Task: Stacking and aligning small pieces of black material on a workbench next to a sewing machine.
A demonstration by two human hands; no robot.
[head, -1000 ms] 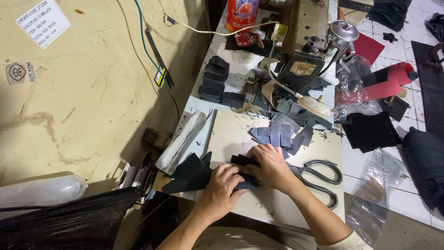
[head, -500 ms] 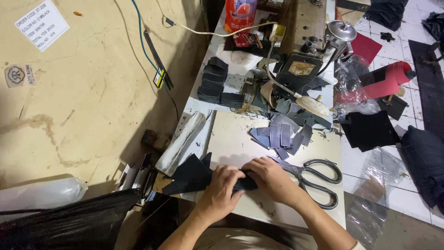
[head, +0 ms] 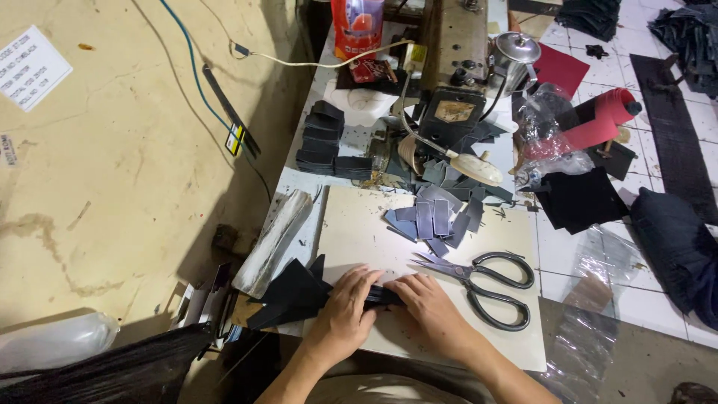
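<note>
Your left hand [head: 345, 308] lies palm down, fingers bent, pressing on a small flat piece of black material [head: 383, 295] at the near edge of the pale cutting board [head: 359, 232]. Your right hand [head: 428, 307] meets it from the other side, fingers curled over the same piece, so both hands are grasping it between them (the piece is mostly hidden under the fingers). Both forearms come up from the bottom edge of the view and the wrists are low, almost on the board.

Just to the left of your left hand, at the near left corner of the board, is a loose heap of black pointed pieces [head: 288, 293]. The large black-handled steel scissors [head: 479, 284] lie shut near your right hand, toward the right edge of the board. A fan of small grey rectangular pieces [head: 434, 221] lies at the far edge of the board. Behind it stands an old sewing machine [head: 456, 67], with stacks of dark cut pieces [head: 321, 138] on the table's left side. A red roll [head: 598, 120] lies on the white tiled floor [head: 636, 292] to the right.
</note>
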